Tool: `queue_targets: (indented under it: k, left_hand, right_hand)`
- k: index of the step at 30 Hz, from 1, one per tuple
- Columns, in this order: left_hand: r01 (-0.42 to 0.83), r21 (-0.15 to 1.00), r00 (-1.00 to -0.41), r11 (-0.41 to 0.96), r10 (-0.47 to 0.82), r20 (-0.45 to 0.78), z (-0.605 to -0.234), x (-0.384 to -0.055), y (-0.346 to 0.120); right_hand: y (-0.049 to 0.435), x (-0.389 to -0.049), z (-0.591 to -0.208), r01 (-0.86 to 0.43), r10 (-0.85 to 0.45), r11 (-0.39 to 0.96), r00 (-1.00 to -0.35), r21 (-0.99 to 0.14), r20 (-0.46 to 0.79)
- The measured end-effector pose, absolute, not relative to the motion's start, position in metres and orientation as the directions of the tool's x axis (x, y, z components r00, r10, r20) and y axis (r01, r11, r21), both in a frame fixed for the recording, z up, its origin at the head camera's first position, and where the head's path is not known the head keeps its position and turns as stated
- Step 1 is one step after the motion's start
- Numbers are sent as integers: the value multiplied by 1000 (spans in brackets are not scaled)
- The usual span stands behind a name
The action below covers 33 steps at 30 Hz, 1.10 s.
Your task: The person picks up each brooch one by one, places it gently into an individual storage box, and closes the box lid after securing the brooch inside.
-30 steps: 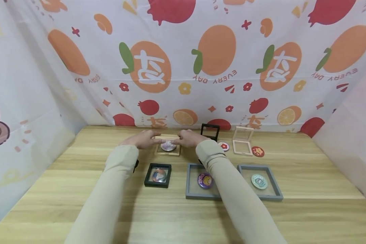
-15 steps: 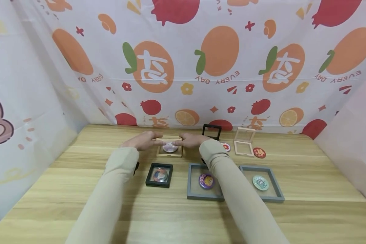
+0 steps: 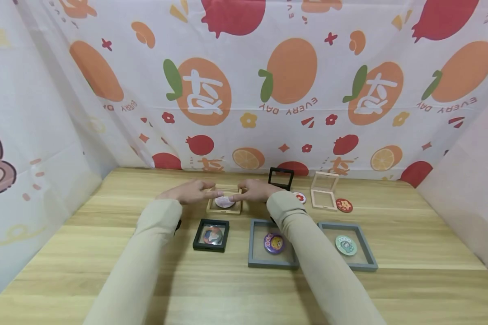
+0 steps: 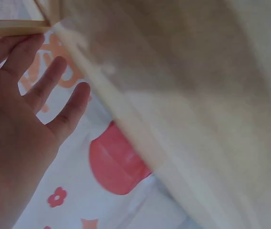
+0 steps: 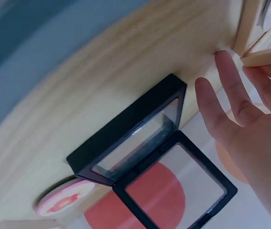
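Observation:
Near the back of the table, my left hand [image 3: 188, 192] and right hand [image 3: 257, 190] hold the lid of a small hinged wooden display frame [image 3: 224, 212] from its two sides. Both thumbs point inward over a round pale purple pin badge [image 3: 224, 201] inside the frame. In the left wrist view, fingertips meet the edge of the wooden lid [image 4: 11, 31], with the last two fingers spread free. From the right wrist, the lid corner [image 5: 264, 57] shows against my fingers, one fingertip lying by the tabletop. Both thumbs are hidden in the wrist views.
A black case [image 3: 211, 247] with a badge stands in front. Two grey frames [image 3: 273, 264] [image 3: 363, 267] hold badges at right. An unfolded black frame [image 3: 282, 170], an unfolded pale frame [image 3: 324, 207] and two badges [image 3: 299, 197] [image 3: 344, 205] sit behind them.
The wooden lid has tilted down from its more upright stance, lowering over the badge. Both hands have come slightly lower with it, thumbs nearer the badge. Other items stay put.

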State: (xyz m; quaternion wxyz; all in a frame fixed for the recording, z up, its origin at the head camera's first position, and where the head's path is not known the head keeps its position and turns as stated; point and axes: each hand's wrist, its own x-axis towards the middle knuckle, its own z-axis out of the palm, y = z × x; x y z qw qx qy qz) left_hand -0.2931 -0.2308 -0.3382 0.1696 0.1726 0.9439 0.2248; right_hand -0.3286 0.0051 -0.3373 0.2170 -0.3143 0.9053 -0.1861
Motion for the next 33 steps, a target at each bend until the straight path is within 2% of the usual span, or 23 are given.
queue_targets:
  k: [9,15,21,33]
  left_hand:
    - [217,542,-888,812,395,-236,-341,-298,-233]
    - [224,511,-878,830,399,-263,-338,-297,-230]
    - [252,428,-870,868,397,-293,-333,-302,-227]
    - [275,441,-850,854,430,-303,-336,-301,-222]
  right_hand:
    - [8,-326,-335,-458,-629,753,-712,-472,-312]
    - [7,-328,-335,-486,-646,748,-691,-452,-325]
    - [3,-331,-334,-492,-674,719,-666,-491,-319]
    - [6,-329,-337,-520,-685,711,-665,-474,-297]
